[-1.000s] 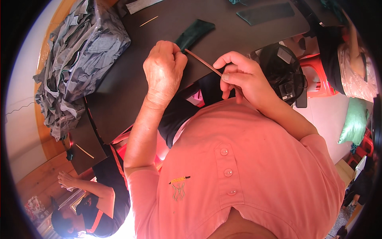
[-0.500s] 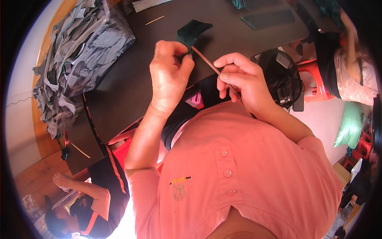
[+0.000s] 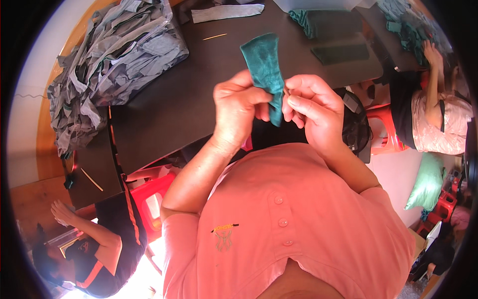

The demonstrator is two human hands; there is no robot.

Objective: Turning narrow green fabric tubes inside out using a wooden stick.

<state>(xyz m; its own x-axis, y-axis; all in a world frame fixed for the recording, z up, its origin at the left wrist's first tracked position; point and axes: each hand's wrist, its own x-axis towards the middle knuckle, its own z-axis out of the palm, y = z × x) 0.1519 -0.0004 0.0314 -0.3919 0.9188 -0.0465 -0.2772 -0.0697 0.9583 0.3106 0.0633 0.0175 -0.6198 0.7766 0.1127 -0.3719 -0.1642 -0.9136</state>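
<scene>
My left hand [image 3: 238, 108] is closed on a narrow green velvety fabric piece [image 3: 264, 59], pinching it around its lower half. The piece stands upright, wider at its top, with its pointed lower end hanging below my fingers. Right beside it, my right hand [image 3: 317, 107] has thumb and fingers pinched together on a thin brown stick [image 3: 287, 91]. Only a short bit of the stick shows; my fingers hide the remainder. Its tip is close to the fabric's right edge, and I cannot tell whether they touch.
On the dark table [image 3: 164, 122], a heap of grey fabric pieces [image 3: 124, 65] lies at left. Beyond my hands are a grey strip [image 3: 228, 13], a thin yellowish stick [image 3: 214, 36] and dark green fabric [image 3: 341, 53]. Co-workers sit at both sides; a red stool [image 3: 383, 127] stands right.
The green fabric has come up and turned more upright in my left hand. My hands have moved closer together, and the stick, earlier showing at length, is now mostly hidden by my right fingers.
</scene>
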